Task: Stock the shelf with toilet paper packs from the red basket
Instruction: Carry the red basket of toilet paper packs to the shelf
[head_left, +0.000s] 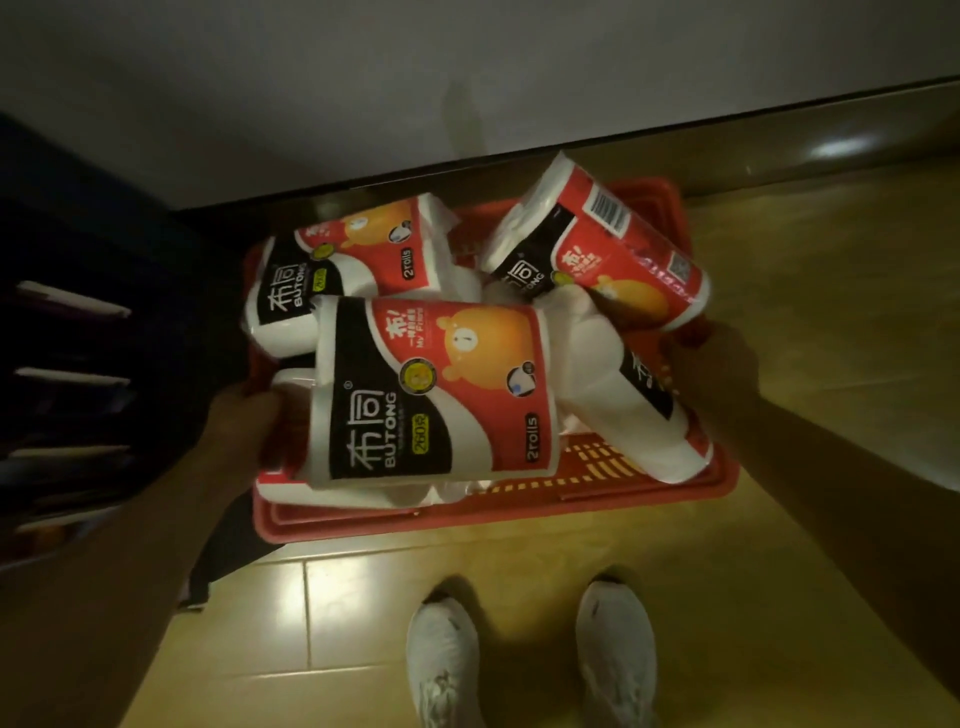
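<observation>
We stand over the red basket (675, 483) on the floor, and we take two packs at one time, so that we need fewer trips to the shelf. Our left hand (244, 415) is at the left end of the front pack (436, 395); the fingers go behind the wrapping, so we cannot tell how tight they close, but the pack looks lifted and tilted above the others, and we judge that this hand carries it. Our right hand (711, 358) holds the lower right end of the tilted pack (597, 244), which rises up and away from this grip toward the wall; the fingers are dark and partly hidden. Between the two grips a white pack (639, 410) lies slanted in the basket, and beyond the left grip another pack (353, 260) rests at the back. The dark shelf (67, 374) stands to the left of our left hand, close for placing.
</observation>
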